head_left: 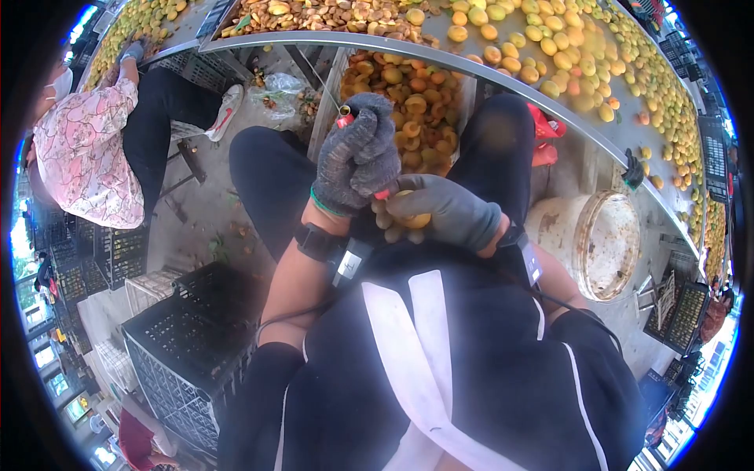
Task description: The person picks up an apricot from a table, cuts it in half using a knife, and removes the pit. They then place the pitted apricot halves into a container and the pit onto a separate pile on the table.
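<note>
My left hand (357, 153), in a dark grey knit glove, is closed round a tool with a red handle (344, 120); a red part also shows below the fist. My right hand (448, 208), in a smooth grey glove, holds a yellow fruit (412, 220) between its fingers. The two hands nearly meet above my lap, with the red lower part close to the fruit. Beyond them, between my knees, a crate (467, 98) holds many orange fruit pieces (408, 102).
A metal-edged table (377, 41) carries cut pieces and whole yellow fruit (550, 39). A stained white bucket (609, 243) stands at right, black crates (188, 337) at lower left. A seated person in a pink patterned top (86, 157) is at left.
</note>
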The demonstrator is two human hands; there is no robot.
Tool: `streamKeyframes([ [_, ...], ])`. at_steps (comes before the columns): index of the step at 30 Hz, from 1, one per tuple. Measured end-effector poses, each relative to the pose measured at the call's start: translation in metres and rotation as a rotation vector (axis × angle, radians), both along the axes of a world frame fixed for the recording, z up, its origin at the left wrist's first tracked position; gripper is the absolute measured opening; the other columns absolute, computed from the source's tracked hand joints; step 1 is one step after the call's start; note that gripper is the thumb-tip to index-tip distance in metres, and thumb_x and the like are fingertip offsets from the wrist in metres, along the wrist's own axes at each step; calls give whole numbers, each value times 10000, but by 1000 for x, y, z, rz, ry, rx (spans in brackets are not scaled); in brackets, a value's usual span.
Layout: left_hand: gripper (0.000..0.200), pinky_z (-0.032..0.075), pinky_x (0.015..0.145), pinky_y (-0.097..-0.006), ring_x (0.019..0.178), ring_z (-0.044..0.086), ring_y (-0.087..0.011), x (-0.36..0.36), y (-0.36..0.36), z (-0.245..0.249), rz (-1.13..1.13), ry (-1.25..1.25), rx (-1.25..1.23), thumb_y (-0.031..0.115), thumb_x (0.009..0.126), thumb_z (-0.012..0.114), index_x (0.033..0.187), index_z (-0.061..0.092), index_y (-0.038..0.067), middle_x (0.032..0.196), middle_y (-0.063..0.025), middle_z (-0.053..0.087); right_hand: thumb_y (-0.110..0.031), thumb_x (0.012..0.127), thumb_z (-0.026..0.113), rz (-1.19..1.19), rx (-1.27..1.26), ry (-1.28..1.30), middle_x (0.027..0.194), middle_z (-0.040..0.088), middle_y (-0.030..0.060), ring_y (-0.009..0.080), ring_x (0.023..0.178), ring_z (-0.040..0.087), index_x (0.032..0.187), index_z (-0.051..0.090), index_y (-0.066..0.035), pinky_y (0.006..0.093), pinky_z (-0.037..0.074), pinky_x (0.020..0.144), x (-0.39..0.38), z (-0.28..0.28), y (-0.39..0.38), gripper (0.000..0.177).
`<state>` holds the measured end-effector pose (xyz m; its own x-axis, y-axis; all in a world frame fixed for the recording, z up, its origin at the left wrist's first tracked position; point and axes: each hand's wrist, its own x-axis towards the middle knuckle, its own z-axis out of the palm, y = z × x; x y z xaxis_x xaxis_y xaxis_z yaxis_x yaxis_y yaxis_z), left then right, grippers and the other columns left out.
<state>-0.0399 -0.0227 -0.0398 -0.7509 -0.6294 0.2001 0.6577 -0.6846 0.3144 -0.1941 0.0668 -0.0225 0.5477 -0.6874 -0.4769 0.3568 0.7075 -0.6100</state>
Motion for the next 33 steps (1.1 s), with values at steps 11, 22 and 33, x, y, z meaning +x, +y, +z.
streamKeyframes([
  [11,222,290,395,-218,457,370,-71,-14,5,17,583,-589,52,213,977,570,1160,569,86,693,37,469,-107,888,683,-245,-248,204,861,648,62,99,681,643,1161,513,-57,187,460,497,-3,-5,8,326],
  [22,112,280,374,-210,452,363,-60,-25,18,34,662,-462,-10,163,969,590,1029,604,70,600,24,436,-213,934,649,-159,-218,352,863,610,16,69,640,588,1231,519,-85,180,437,513,-6,-4,23,349],
  [33,80,271,377,-204,451,351,-52,-30,26,29,652,-444,-11,131,962,594,995,606,59,603,29,442,-172,909,674,-137,-313,493,808,589,19,81,605,580,1194,510,-74,210,466,525,-2,2,22,343],
])
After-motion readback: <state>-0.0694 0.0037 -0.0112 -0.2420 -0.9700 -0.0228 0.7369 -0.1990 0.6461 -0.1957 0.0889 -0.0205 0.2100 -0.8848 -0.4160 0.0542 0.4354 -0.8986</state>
